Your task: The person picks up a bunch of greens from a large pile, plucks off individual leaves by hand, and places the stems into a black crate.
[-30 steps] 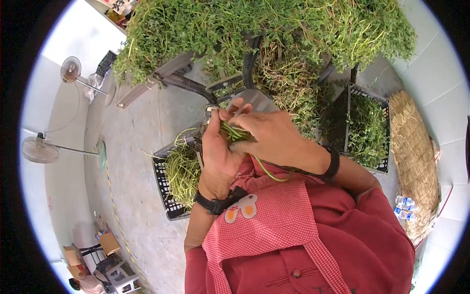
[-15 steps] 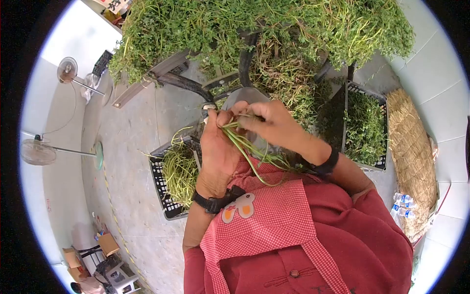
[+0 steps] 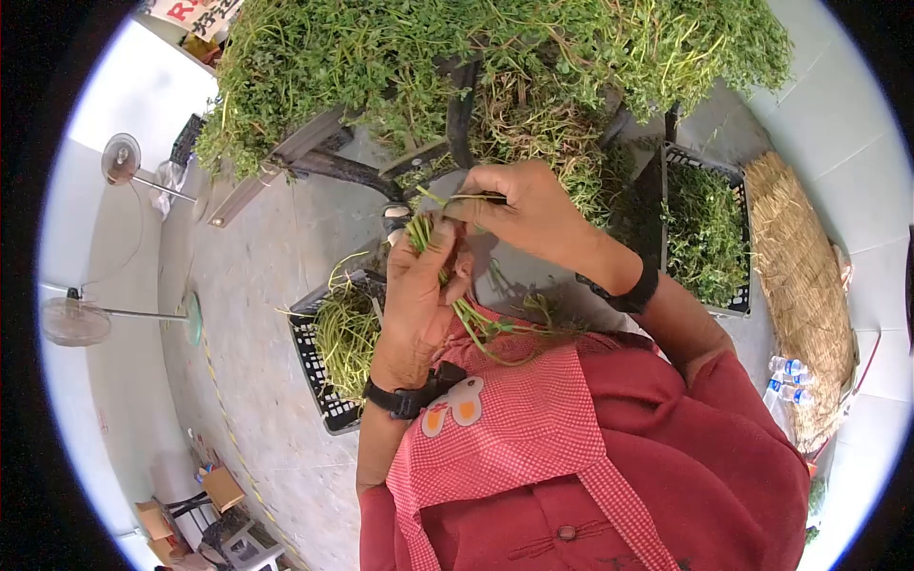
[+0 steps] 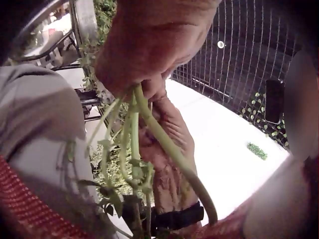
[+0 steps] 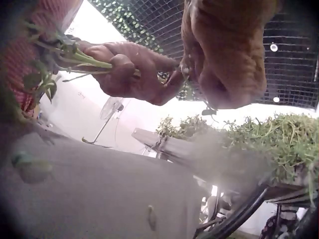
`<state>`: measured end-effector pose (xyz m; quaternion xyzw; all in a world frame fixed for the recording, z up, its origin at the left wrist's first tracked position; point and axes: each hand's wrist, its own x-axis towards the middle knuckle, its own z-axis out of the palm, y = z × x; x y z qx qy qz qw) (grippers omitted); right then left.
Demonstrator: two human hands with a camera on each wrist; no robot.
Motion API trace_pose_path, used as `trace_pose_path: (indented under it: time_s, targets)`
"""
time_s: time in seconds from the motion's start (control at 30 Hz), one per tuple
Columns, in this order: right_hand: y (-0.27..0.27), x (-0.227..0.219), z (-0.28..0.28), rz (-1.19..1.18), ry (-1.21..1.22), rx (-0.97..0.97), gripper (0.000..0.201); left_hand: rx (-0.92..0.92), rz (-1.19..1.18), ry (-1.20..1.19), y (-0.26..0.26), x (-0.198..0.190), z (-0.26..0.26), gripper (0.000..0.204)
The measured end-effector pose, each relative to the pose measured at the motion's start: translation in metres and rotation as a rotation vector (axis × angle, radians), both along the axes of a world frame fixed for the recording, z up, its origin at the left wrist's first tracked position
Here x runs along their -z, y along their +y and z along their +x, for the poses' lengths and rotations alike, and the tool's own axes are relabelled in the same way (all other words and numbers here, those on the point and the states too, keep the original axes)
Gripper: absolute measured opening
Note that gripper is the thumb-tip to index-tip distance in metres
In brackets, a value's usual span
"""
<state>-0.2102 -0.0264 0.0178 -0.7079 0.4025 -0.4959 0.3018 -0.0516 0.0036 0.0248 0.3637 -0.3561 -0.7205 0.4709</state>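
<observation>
The left hand [image 3: 415,300] has its fingers curled round a small bunch of green stems [image 3: 420,233]; the leafy ends hang below it over the apron. In the left wrist view, thick pale stems [image 4: 167,142] come down out of that hand [image 4: 154,45]. Just above and right of it, the right hand [image 3: 547,224] pinches a thin stem [image 3: 430,195] between thumb and fingers. The right wrist view shows the left hand [image 5: 132,72] round the stems [image 5: 92,60], with the right hand [image 5: 224,55] close beside it; what its fingertips hold is hidden there.
Leafy greens [image 3: 381,67] cover a raised surface ahead, above black metal legs. A black crate [image 3: 330,404] of stems stands on the floor at the left, another crate [image 3: 745,205] of greens at the right. Beyond lie a straw roll [image 3: 795,276] and water bottles [image 3: 790,381]. Two fans stand far left.
The left hand has turned, so cut stem ends now show above its fingers. The right hand has moved up and away from the bunch with a thin stem. The view has shifted slightly.
</observation>
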Motion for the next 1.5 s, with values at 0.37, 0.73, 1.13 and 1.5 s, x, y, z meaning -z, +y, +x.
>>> trace_pose_path:
  time_s: [0.37,0.73,1.13,1.5]
  targets:
    - [-0.004,0.004,-0.028,0.293,-0.114,0.105,0.028,0.051,0.128,0.146,-0.010,0.010,0.013,0.027]
    - [0.010,0.016,-0.219,0.266,0.157,0.595,0.042,0.105,-0.037,0.577,-0.017,0.011,0.014,0.039]
    - [0.022,0.017,-0.004,0.727,-0.233,-0.636,0.033,0.126,-0.178,0.332,-0.009,0.003,0.015,0.043]
    - [0.024,0.039,-0.001,0.595,-0.213,-0.534,0.027,0.131,-0.170,0.209,-0.013,0.017,0.018,0.042]
